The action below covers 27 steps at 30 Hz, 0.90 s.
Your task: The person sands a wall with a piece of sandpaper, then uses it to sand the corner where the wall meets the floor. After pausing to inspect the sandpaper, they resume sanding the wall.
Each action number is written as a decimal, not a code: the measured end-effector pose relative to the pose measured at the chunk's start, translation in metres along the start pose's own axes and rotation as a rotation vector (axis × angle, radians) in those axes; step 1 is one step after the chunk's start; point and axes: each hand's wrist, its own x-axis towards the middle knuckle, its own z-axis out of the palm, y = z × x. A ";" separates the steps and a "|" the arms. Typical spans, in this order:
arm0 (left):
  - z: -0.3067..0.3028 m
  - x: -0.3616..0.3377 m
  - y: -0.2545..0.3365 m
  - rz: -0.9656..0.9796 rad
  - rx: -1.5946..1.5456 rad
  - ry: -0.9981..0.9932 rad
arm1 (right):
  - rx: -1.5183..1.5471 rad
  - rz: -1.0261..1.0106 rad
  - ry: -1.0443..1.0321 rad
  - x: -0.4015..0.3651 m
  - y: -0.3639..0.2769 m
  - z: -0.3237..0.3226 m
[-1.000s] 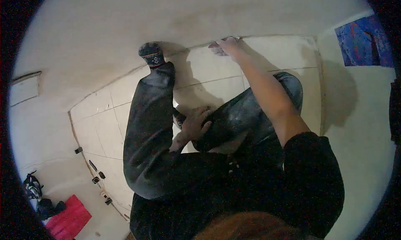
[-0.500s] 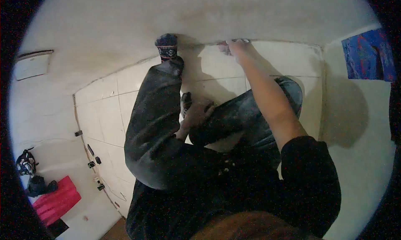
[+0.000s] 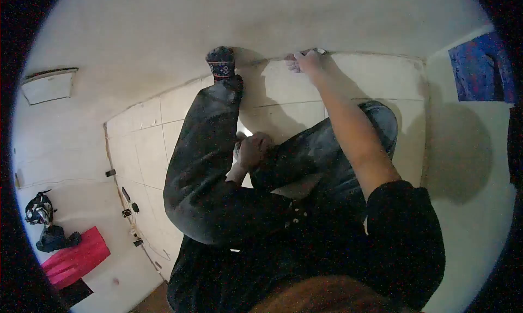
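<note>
My right hand (image 3: 306,61) reaches to the foot of the wall, its fingers curled. A small pale piece (image 3: 321,51) shows beside its knuckles, against the wall; whatever the fingers grip is too small to name. Between my bent legs, my left hand (image 3: 255,148) is in shadow, with its fingers folded in. A bright white patch (image 3: 246,132) shows just above it, and what lies under the hand is hidden. One patterned sock (image 3: 221,68) rests against the wall, left of my right hand. Dusty dark trousers (image 3: 201,160) cover both legs.
The wall (image 3: 272,19) meets the tiled floor (image 3: 289,87) ahead of me. Blue cloth (image 3: 479,68) hangs at the right. On the left are a pink cloth (image 3: 81,258), a dark bag (image 3: 40,208), and plugs with cables (image 3: 133,234) along the wall's base.
My left hand has shifted slightly left and now covers the patterned sock that showed beside it. My right hand stays at the wall's base, slightly turned. The view has shifted a little.
</note>
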 end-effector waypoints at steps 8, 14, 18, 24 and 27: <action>-0.022 0.013 0.034 -0.136 0.000 0.003 | -0.045 0.045 0.053 -0.040 -0.025 -0.006; -0.016 0.010 0.018 -0.092 0.065 -0.049 | -0.189 -0.386 0.262 0.095 0.093 0.021; -0.015 0.018 0.023 -0.041 0.150 0.007 | 0.086 -0.037 -0.078 0.017 0.022 -0.004; -0.017 0.014 0.025 -0.115 0.014 -0.022 | 0.119 -0.001 -0.050 0.008 0.007 0.000; 0.000 0.007 0.000 -0.118 -0.185 0.032 | 0.123 0.028 -0.051 -0.006 0.006 -0.002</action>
